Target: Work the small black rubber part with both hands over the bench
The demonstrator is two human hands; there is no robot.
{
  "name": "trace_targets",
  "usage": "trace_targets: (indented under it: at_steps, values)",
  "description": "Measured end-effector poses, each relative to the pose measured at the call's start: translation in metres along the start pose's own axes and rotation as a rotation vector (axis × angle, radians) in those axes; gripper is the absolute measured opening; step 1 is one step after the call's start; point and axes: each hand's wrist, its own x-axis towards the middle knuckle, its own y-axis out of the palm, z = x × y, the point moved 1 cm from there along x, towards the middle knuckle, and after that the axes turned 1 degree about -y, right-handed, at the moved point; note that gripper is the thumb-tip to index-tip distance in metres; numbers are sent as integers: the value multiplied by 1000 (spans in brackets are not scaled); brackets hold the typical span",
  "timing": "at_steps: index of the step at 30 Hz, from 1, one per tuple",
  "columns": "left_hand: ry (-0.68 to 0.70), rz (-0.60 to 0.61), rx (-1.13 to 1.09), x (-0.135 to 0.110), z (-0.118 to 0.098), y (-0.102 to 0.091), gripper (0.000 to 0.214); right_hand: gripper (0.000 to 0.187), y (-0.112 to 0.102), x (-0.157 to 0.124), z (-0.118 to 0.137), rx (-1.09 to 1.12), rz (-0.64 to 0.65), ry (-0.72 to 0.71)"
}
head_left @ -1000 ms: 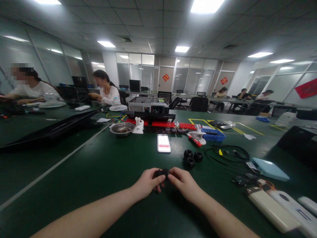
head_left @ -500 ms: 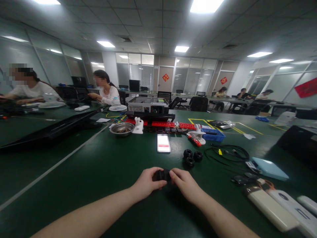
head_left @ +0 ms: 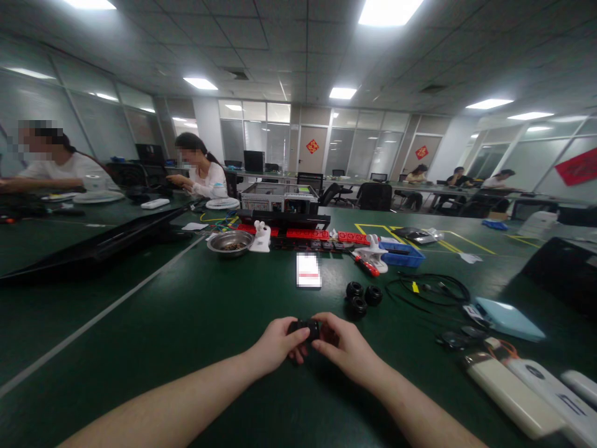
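Observation:
Just above the green table, a small black cylindrical part (head_left: 308, 325) is between my two hands. My left hand (head_left: 282, 341) is closed around its left end, with the thumb lying along the front. The fingers of my right hand (head_left: 342, 339) curl about its right end, thumb and fingertips touching it. Fingers cover much of the part, so its exact kind cannot be made out. Beyond my right hand, three black ring-like pieces (head_left: 358, 305) sit close together. A white card-like item with a blurred face (head_left: 308, 270) lies straight ahead of my hands.
Farther back stand a metal bowl (head_left: 230, 243) with small bits, a blue tray (head_left: 402, 254) and a red-handled screwdriver (head_left: 367, 266). To the right are coiled black cables (head_left: 431, 285), a light-blue box (head_left: 510, 317) and a cream power bank (head_left: 513, 393). Co-workers sit at left and far right.
My right hand has shifted its grip, its fingers now curling farther over the right end of the black part. The part has turned slightly in my hands.

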Motion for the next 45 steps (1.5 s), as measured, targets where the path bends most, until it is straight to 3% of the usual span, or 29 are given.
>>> trace_targets:
  at_steps: [6, 10, 15, 23, 34, 40, 45]
  values:
    - [67, -41, -10, -6, -11, 3, 30, 28, 0, 2, -5, 12, -17, 80]
    - [59, -48, 0, -4, -8, 3, 34, 38, 2, 3, -7, 35, 20, 117]
    - [-17, 7, 1, 1, -1, 1, 39, 17, 1, 4, -5, -1, 14, 63]
    - [5, -21, 28, 1, 0, 0, 31, 31, 1, 0, -1, -55, 22, 33]
    - [98, -48, 90, -8, -12, 3, 40, 38, 9, 6, -22, 194, 39, 175]
    - [61, -24, 32, -3, -3, 2, 36, 18, 3, 4, -9, 103, 37, 59]
    - [2, -25, 9, 2, 3, -1, 39, 31, -2, 1, 1, -56, 25, -12]
